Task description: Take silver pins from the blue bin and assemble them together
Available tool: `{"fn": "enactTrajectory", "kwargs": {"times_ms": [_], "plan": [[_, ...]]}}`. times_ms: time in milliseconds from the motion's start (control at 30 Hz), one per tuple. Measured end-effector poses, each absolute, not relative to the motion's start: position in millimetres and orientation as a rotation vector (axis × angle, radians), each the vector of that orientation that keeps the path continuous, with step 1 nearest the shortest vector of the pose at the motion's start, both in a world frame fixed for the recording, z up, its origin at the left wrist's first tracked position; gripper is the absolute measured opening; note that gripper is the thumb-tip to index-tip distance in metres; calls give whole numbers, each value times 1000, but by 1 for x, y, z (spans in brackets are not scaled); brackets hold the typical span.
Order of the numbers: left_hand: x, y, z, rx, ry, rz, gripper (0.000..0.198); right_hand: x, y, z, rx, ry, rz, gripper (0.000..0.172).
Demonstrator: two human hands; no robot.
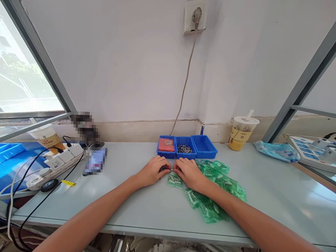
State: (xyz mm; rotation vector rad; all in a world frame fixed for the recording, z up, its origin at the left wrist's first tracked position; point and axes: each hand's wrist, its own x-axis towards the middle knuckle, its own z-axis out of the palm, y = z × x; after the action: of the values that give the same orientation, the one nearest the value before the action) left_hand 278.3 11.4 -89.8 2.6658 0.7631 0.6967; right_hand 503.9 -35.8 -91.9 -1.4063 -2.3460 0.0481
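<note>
My left hand (154, 171) is closed, its fingers curled around a few small dark metal pieces (163, 168) that are mostly hidden. My right hand (190, 173) is closed in a pinch close beside it. A tiny bright metal piece (171, 170) shows between the two sets of fingertips; its exact kind is too small to tell. Just below the hands lies a small green plastic bag (175, 180) with pale pieces inside. Under and around my right forearm spreads a pile of similar green bags (214, 208).
Behind the hands, three blue bins hold a red item (166, 144), loose metal pieces (184, 148), and nothing in the right bin (204, 146). A drink cup (241, 134) and blue packet (277, 151) stand right. Left are a phone (95, 161) and power strip (59, 164) with cables.
</note>
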Motion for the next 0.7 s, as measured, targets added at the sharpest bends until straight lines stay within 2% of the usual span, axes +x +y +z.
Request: {"fn": "enactTrajectory", "kwargs": {"times_ms": [400,700], "plan": [[276,14,-90,2701,765,665,20,505,-38,-93,-1424,-2349,48,19],[275,13,-89,2706,778,681,17,510,-35,-96,-1346,-2264,201,14]]}}
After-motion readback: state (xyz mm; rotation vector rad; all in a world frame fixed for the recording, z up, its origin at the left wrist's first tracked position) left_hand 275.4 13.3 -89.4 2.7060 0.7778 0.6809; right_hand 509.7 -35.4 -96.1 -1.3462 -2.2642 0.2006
